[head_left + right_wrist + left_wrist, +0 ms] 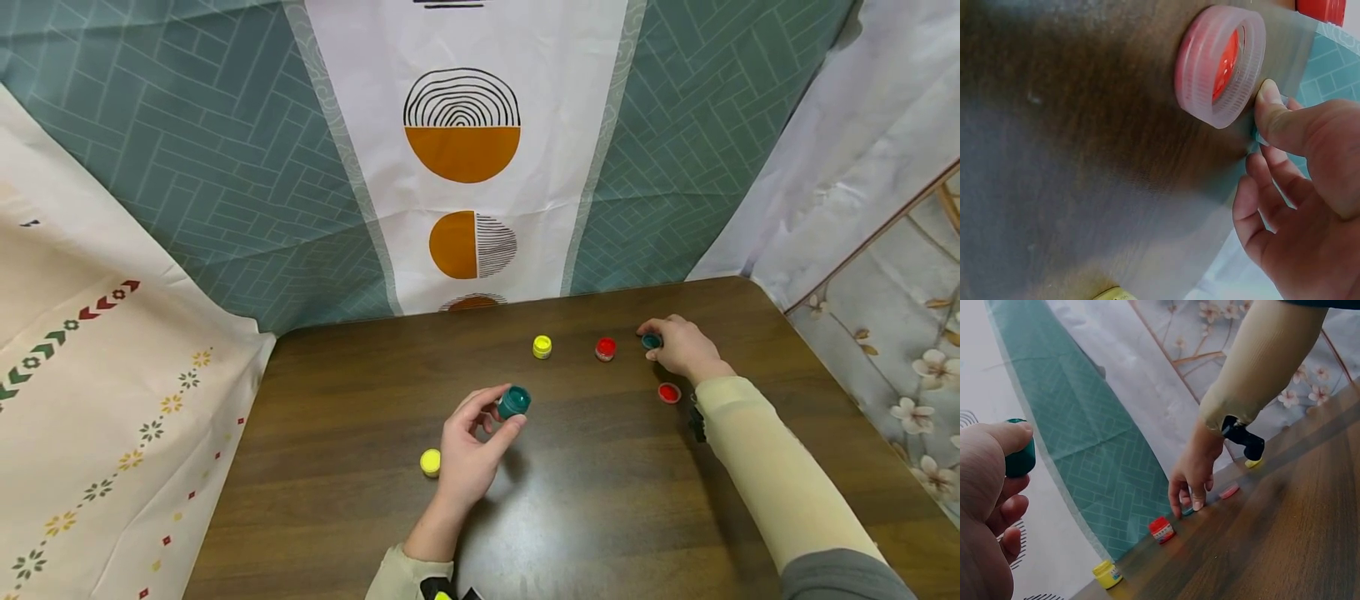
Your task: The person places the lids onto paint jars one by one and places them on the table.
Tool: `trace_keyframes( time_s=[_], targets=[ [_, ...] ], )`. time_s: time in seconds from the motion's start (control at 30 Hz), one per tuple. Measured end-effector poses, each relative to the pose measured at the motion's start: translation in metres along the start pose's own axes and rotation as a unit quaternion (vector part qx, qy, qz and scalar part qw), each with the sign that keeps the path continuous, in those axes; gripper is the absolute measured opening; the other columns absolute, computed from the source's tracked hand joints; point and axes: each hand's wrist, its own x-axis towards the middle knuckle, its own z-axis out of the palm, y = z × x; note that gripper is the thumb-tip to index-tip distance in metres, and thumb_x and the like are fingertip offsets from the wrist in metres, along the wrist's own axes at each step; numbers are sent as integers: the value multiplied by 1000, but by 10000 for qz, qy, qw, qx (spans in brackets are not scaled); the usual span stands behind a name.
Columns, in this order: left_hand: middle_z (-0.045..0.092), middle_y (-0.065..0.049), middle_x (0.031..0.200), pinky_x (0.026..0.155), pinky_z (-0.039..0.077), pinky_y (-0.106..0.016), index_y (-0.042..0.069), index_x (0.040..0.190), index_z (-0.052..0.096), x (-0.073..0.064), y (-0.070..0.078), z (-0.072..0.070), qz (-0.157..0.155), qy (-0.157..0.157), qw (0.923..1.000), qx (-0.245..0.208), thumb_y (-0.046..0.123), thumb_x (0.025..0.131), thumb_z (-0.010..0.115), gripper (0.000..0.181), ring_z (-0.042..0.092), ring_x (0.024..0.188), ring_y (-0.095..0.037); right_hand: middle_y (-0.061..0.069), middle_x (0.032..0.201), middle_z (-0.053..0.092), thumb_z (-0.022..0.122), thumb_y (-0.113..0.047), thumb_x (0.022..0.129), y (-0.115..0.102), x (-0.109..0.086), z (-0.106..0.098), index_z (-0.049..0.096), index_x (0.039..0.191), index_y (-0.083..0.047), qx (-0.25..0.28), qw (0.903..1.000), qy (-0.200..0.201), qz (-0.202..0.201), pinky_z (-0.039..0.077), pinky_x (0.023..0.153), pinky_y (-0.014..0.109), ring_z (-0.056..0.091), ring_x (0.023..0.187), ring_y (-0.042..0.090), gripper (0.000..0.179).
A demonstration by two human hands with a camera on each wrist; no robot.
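My left hand (468,454) holds a small open jar of dark green paint (515,402) between thumb and fingers, above the table. In the left wrist view the same green jar (1020,456) is partly covered by the thumb. Far to the right, my right hand (684,346) reaches down and pinches a teal lid (652,341) at the tabletop; the fingers hide much of it in the right wrist view. Just nearer than that hand lies a clear-rimmed lid with red paint inside (1225,69). A red paint jar (606,349) stands left of the right hand.
An open yellow jar (542,347) stands left of the red one. Another yellow container (431,463) sits beside the left hand. A yellow item (1253,462) lies beyond the red lid, under the right forearm. Patterned cloth (337,208) hangs along the brown table's (337,517) back edge.
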Motion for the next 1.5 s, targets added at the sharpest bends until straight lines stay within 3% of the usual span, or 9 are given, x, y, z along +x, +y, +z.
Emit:
trace_keyframes(
  time_s=[0.4,0.63,0.93,1.17,1.3,1.5],
  targets=[
    [72,-2,109,73,48,-35,13,128,77,0,7,-2,-50,-14,10000,-48,7,92,85,37,61,92,-31,32,135,54,78,-14,98,1,-1,1,65,136,-8,-279,9993,62,-240,50,92,73,57,120,55,41],
    [72,-4,108,74,48,-34,12,128,77,0,3,-3,-89,-39,9999,-65,6,93,85,36,61,92,-27,27,123,60,78,-14,98,1,-5,-1,68,131,-5,-295,9979,43,-581,52,93,67,63,110,45,35],
    [71,0,111,76,48,-33,15,128,77,-1,5,-2,-201,-55,9997,-103,8,93,85,37,61,94,-24,21,117,66,69,-28,106,-5,-17,-13,62,138,-1,287,9962,71,-817,51,96,61,63,109,39,43],
    [72,-3,109,75,48,-32,13,127,77,1,3,-1,-183,-22,9998,-120,7,93,85,36,61,93,-31,16,129,71,56,-48,111,-28,-36,-26,67,136,-5,1035,9901,-82,-946,51,101,60,68,115,35,51],
    [72,0,109,74,47,-31,15,128,78,1,2,1,-278,-66,9996,-14,10,92,86,37,62,94,-29,9,125,72,59,-48,110,-47,-43,-30,70,135,-10,1434,9831,-262,-1111,52,99,53,68,112,27,47],
    [73,1,109,74,46,-27,14,127,78,0,2,3,-357,-109,9993,44,10,91,87,37,63,94,-33,-1,108,69,72,-38,105,-77,-54,-26,71,127,-19,1846,9676,-250,-1705,53,88,35,65,101,18,29]
  ],
)
